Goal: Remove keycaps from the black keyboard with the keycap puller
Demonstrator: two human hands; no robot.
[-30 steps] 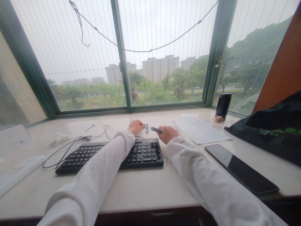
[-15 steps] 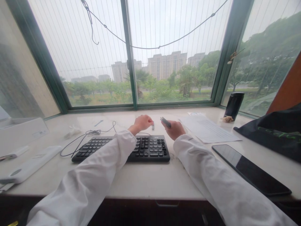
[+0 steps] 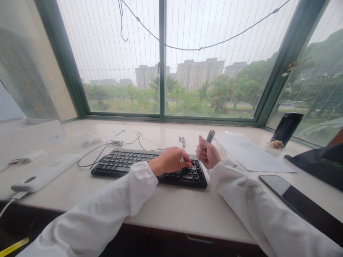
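Note:
My left hand (image 3: pixel 171 160) reaches over the number pad of a black keyboard (image 3: pixel 115 174). Its thumb and forefinger come together at the keys; whatever is between the fingertips is too small to make out. Just right of the keyboard, my right hand (image 3: pixel 208 154) is wrapped round a small dark grey tool (image 3: pixel 210 136), whose end sticks up above the fist. The tool's exact kind is not clear. Behind the number pad, a few small loose keycaps (image 3: pixel 183 142) lie on the white desk (image 3: pixel 171 203).
Paper sheets (image 3: pixel 257 155) lie to the right, near a black phone (image 3: pixel 292 196). A dark cylinder (image 3: pixel 288 127) and a black bag (image 3: pixel 318 160) are farther right. At left are a white power strip (image 3: pixel 45 173), a white box (image 3: pixel 32 134) and the keyboard's cable (image 3: pixel 115 143).
My left hand has moved from the loose keycaps back onto the number pad. My right hand has turned the grey tool more upright. The view has shifted left.

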